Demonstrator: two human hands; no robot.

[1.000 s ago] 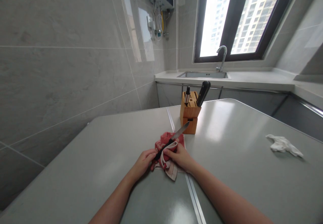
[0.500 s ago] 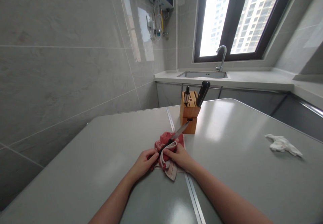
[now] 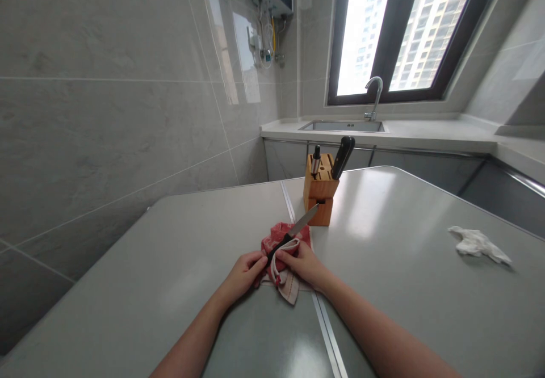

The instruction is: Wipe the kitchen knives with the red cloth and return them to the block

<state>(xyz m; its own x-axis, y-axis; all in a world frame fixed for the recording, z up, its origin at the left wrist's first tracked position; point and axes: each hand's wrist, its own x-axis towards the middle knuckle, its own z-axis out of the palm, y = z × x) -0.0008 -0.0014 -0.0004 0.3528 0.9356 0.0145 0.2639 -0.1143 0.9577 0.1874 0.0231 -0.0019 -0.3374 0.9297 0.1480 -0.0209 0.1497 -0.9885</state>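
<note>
- Head view: left hand (image 3: 243, 273) has thumb and fingers closed round the butt of a black-handled knife with a slim steel blade (image 3: 304, 220).
- Right hand (image 3: 305, 264) pinches a fold of a red-and-white fabric cloth (image 3: 279, 232), right up beside the handle; whether it presses the knife through that fold, I can't tell.
- And look at the line of it: the knife's long axis slants away from the body, forward and to the right, handle by the left hand, tip farthest out. Right hand sits nearer the blade, left hand owns the handle end.
- Cloth bunches under and around the handle, bare steel jutting beyond it.
- Straight past the tip, a brown wooden knife block (image 3: 321, 189) stands upright, tip overlapping its lower front; contact, can't say.
- Out wide right, well apart, a crumpled white cloth or tissue (image 3: 479, 244) on the pale grey table (image 3: 204, 225).
</note>
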